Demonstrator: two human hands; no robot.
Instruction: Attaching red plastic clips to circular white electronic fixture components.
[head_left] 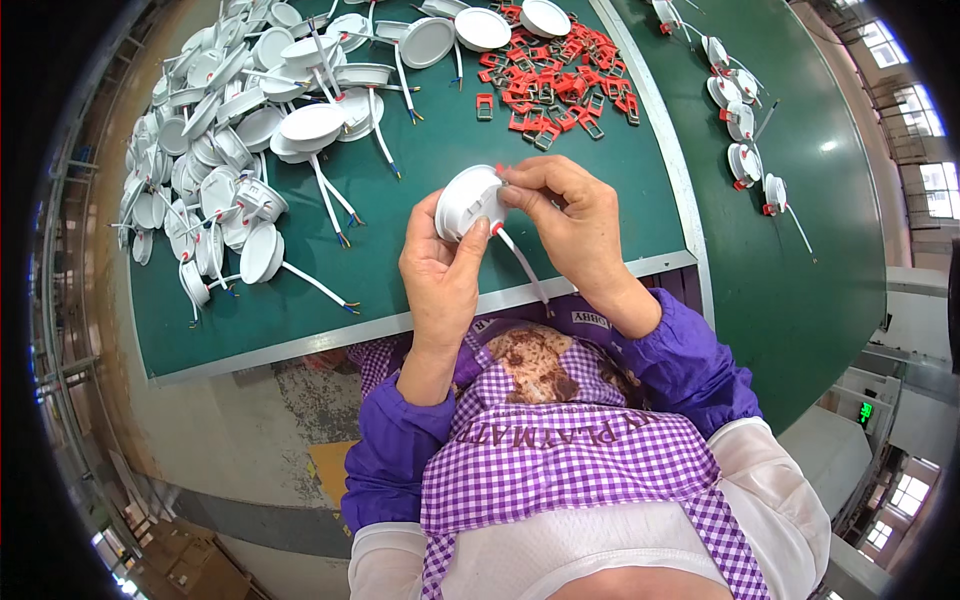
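My left hand [440, 275] grips a white round light fitting [462, 207] by its rim, thumb across its back. The fitting is tilted on edge above the near part of the green table. A white cable [522, 262] hangs from it past a red collar toward the table's front edge. At the fitting's upper right rim, the thumb and forefinger of my right hand [575, 215] are pinched on a small red clip [501, 171]. The fingers partly hide the clip, so I cannot tell how far it is seated.
A large heap of white round fittings [220, 190] with cables covers the table's left. Red clips with metal loops [570, 80] lie piled at the far right of the green table [420, 165]. Several fittings with red clips [741, 160] line the conveyor belt [810, 110] beyond a pale rail.
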